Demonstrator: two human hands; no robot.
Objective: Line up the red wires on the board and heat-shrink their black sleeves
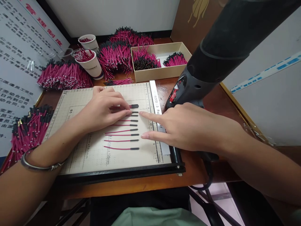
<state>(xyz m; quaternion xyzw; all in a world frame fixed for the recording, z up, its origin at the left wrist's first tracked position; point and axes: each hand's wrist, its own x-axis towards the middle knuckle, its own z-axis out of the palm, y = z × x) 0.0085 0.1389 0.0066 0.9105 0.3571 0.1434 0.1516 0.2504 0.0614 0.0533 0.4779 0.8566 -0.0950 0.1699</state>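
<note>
Several pink wires with black sleeves (134, 148) lie in a spaced column on the cream gridded board (87, 141). My left hand (105, 106) rests over the upper wires, thumb and fingers pressed together around pink wires whose black ends stick out to the right. The thumb tip touches near one black sleeve. To the right of the sleeves, my right hand (183, 125) has its index finger and thumb apart, with nothing between them. The index fingertip is just off the end of an upper sleeve.
A black cylindrical tool (211, 59) slants over the right side. Behind the board stand a cardboard box (155, 75) of wires and paper cups (91, 67). Wire piles (66, 75) lie at the back and left (30, 128). A white strip (156, 103) edges the board.
</note>
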